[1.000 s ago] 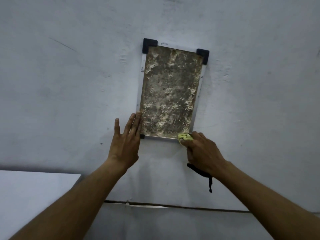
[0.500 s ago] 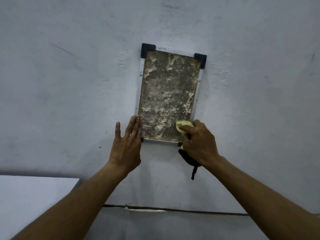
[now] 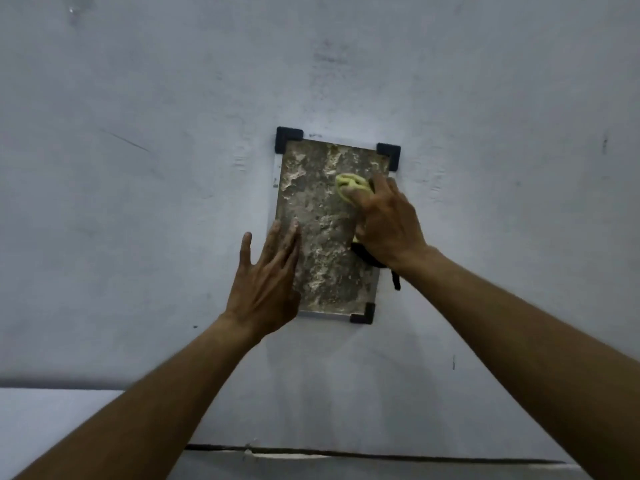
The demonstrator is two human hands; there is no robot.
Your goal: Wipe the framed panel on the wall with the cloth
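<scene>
A framed panel (image 3: 322, 230) hangs on the pale wall, with a white rim, black corner caps and a mottled grey-brown, dusty face. My right hand (image 3: 384, 223) is shut on a small yellow-green cloth (image 3: 349, 183) and presses it against the panel's upper right part. A dark strap hangs below that wrist. My left hand (image 3: 266, 282) lies flat with fingers spread on the panel's lower left edge and covers that corner.
The grey-white wall (image 3: 138, 202) fills most of the view. A white flat surface (image 3: 52, 420) lies at the lower left. A dark horizontal seam (image 3: 346, 452) runs along the wall below the arms.
My right hand has carried the cloth from the panel's bottom right corner up to its upper right part. My left hand stays on the lower left edge. The view has tilted upward.
</scene>
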